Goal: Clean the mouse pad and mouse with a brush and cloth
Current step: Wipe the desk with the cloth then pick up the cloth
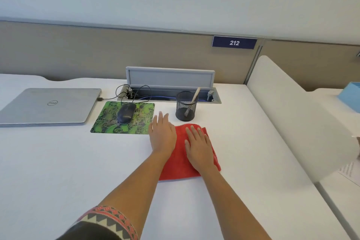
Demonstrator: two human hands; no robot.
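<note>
A red cloth (180, 163) lies folded on the white desk, right of centre. My right hand (197, 147) rests flat on it with fingers straight. My left hand (162, 135) lies flat at the cloth's left edge, fingers stretched toward the green mouse pad (109, 124). A dark wired mouse (126, 114) sits on the pad's upper middle. A brush with a pale handle (194, 96) stands in a black mesh cup (186, 108) just behind the cloth.
A closed silver laptop (48, 105) lies at the left. An open grey cable hatch (169, 82) with wires sits at the desk's back edge. A white divider (292, 119) bounds the right side; a blue box (351, 96) and a paper sheet (350, 171) lie beyond it.
</note>
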